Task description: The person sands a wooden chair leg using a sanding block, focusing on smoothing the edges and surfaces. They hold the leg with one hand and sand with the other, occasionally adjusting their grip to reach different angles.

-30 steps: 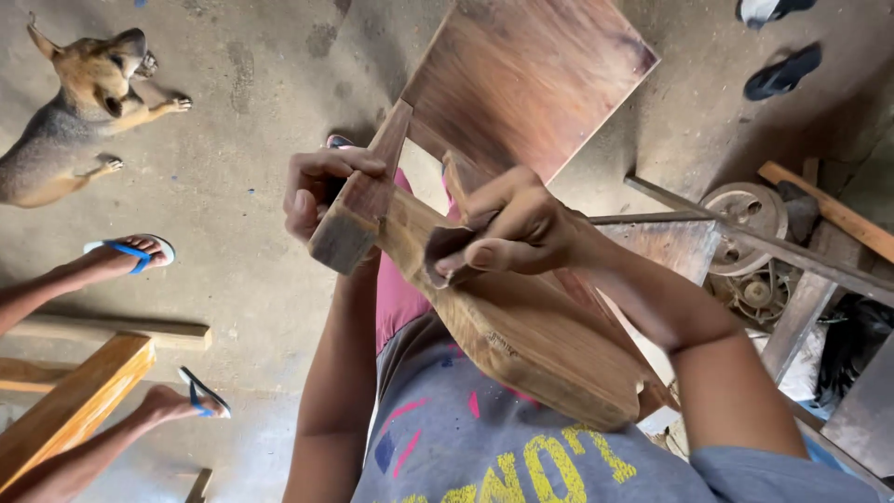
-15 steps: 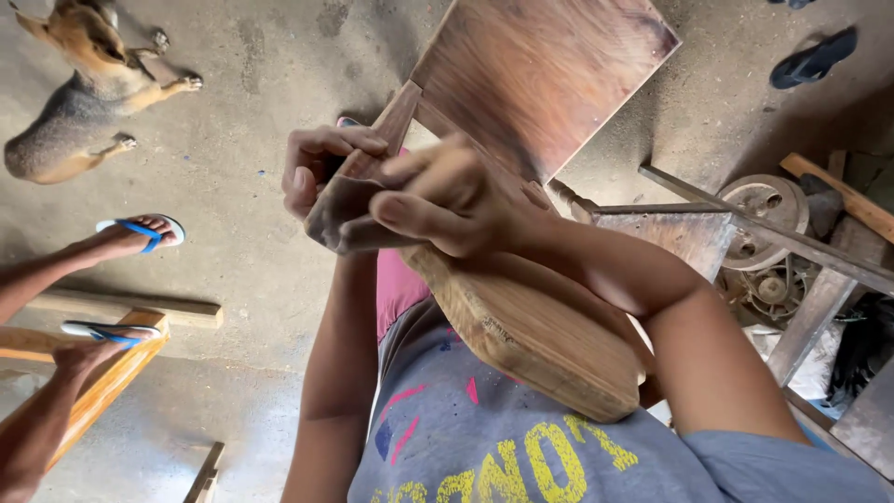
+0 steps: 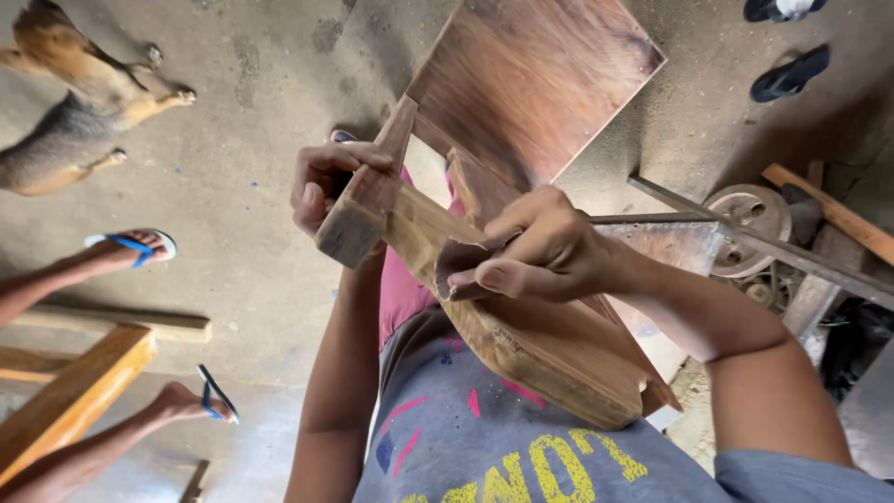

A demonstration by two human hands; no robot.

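A wooden furniture frame [image 3: 521,326] leans against my chest, its dark brown panel [image 3: 531,74] pointing away from me. My left hand [image 3: 326,182] grips the square end of its upper rail [image 3: 358,219]. My right hand [image 3: 545,251] presses a folded piece of brown sandpaper [image 3: 458,261] onto the curved light wood edge just below that rail. My grey printed shirt and pink shorts show under the frame.
A tan dog [image 3: 70,112] stands on the concrete floor at top left. Another person's feet in blue flip-flops [image 3: 130,247] rest by wooden beams [image 3: 70,396] at lower left. A metal machine with a pulley wheel [image 3: 750,219] stands at right; dark sandals [image 3: 787,74] lie top right.
My right hand with the sandpaper slid up to the rail end near my left hand, then back down the curved edge. The dog stepped away; the other person's feet shifted.
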